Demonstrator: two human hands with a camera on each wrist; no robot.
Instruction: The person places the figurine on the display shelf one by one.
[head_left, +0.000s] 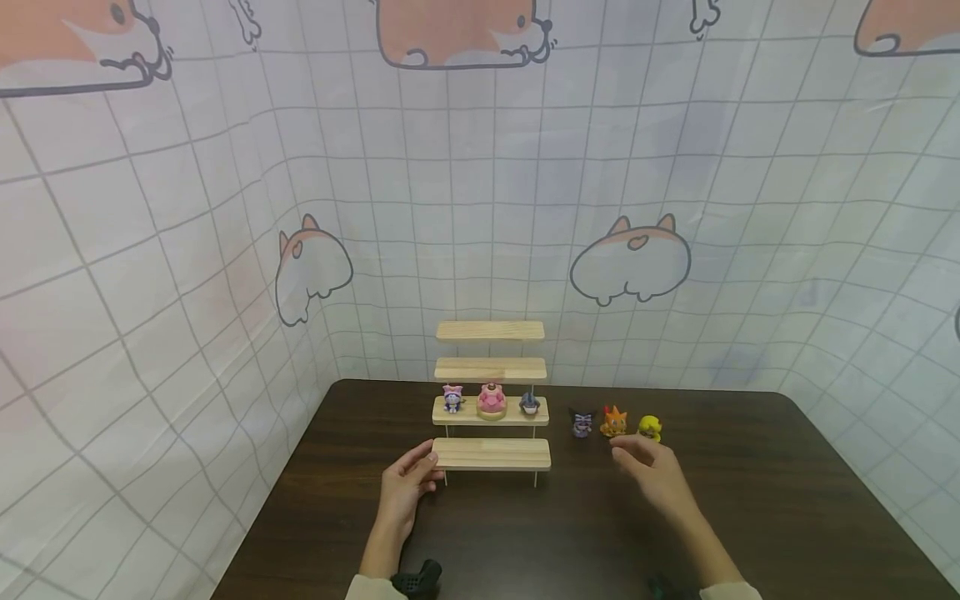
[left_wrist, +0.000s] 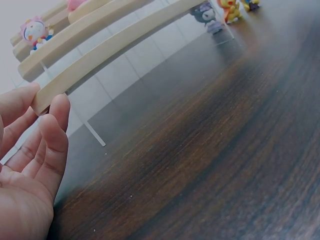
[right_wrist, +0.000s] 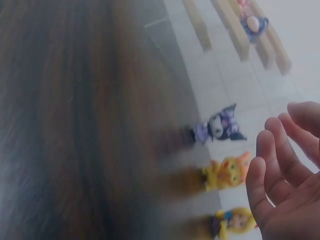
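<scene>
A wooden tiered display stand rises in steps on the dark table. My left hand pinches the left end of its lowest board between thumb and fingers. On the second board from the bottom sit a pink-and-white figurine, a round pink figurine and a blue-grey figurine. To the stand's right, a black-and-purple figurine, an orange figurine and a yellow-haired figurine stand in a row. My right hand is just in front of them, fingers loosely bent, holding nothing.
The two upper boards of the stand carry no figurines. Behind the dark wooden table hangs a white grid-patterned cloth with cartoon dogs, also closing in both sides. Thin supports hold the boards up.
</scene>
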